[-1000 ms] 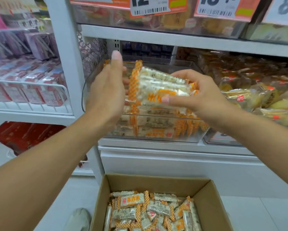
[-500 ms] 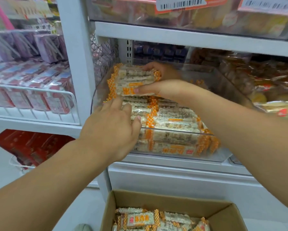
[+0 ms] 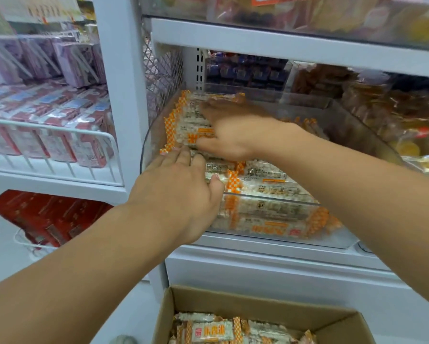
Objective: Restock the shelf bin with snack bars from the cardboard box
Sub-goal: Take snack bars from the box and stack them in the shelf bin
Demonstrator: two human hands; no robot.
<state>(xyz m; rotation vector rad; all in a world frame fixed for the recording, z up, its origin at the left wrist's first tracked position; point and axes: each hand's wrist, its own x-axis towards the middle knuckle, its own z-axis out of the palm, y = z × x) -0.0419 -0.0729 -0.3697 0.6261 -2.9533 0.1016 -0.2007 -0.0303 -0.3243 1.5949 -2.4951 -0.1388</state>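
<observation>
A clear plastic shelf bin (image 3: 337, 240) on the white shelf holds rows of snack bars in white wrappers with orange checkered ends. My right hand (image 3: 229, 130) reaches deep into the bin and lies over a stack of snack bars (image 3: 187, 121) at the back left, its thumb under the stack's front edge. My left hand (image 3: 176, 192) rests with straight fingers on the bars at the bin's front left. Below stands the open cardboard box (image 3: 258, 306), with more snack bars (image 3: 213, 330) inside.
A white upright post (image 3: 120, 95) and a wire-mesh divider (image 3: 162, 70) border the bin on the left. Pink and purple packages fill a wire rack (image 3: 49, 135) farther left. Bagged pastries (image 3: 392, 112) sit in the neighbouring bin on the right. Another shelf hangs close overhead.
My right hand has carried the stack of bars from in front of the shelf into the bin's back left. My left hand dropped from the stack onto the front bars.
</observation>
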